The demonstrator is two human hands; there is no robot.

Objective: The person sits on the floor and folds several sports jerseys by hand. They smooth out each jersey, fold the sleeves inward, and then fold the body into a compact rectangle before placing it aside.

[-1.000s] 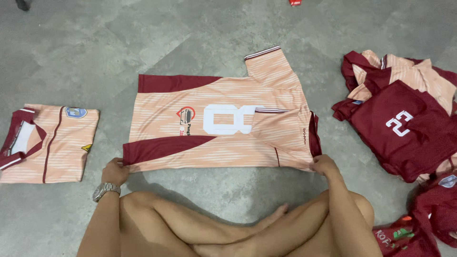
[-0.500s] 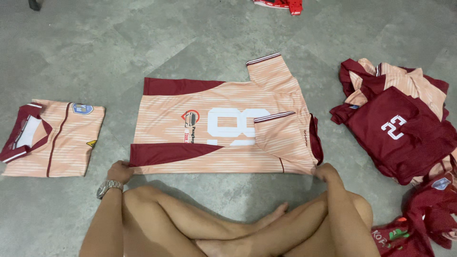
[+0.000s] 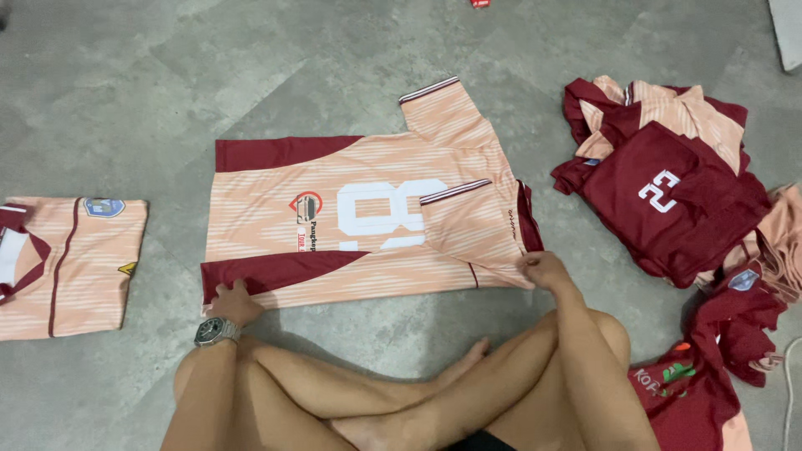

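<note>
Both hands have drawn the jersey's near edge slightly closer.

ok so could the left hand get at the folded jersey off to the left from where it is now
Probably yes. The left hand rests on the near corner of the spread jersey, and only bare floor lies between it and the folded jersey. Nothing blocks that sideways path, though the hand would have to let go first.

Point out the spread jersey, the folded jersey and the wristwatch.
spread jersey [image 3: 368, 217]: head view, on its pale striped middle.
folded jersey [image 3: 79, 259]: head view, on its striped front.
wristwatch [image 3: 213, 331]: head view, on its dial, left wrist.
</note>
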